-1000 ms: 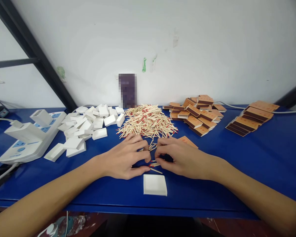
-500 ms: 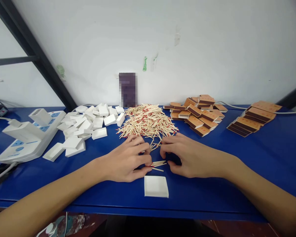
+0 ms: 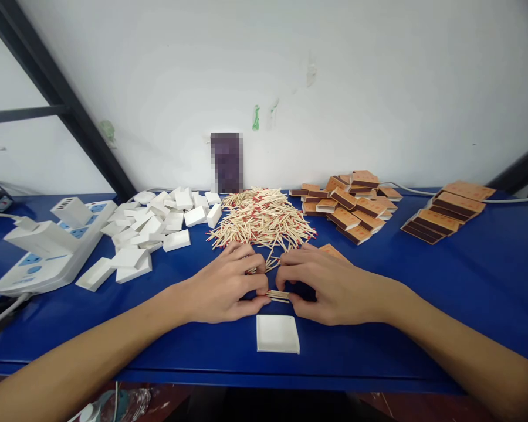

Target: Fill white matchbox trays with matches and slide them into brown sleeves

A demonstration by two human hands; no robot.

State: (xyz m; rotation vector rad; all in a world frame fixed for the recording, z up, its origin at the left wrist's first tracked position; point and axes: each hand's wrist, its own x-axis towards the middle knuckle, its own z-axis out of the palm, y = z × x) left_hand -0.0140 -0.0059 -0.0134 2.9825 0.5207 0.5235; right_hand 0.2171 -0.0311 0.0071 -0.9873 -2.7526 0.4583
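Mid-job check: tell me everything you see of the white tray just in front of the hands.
The tray is a shallow, four-sided, plain white piece that looks like card, with a flat floor and low raised walls. It lies open side up, its floor in full view, flat on the blue table near the front edge. It sits just nearer the person than the matches at the fingertips. Only the table seems to touch it.

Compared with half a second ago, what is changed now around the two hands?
The right hand moved left to one end of the small match bundle, which now looks tighter. The left hand stayed at the other end; the white tray and match pile stayed put.
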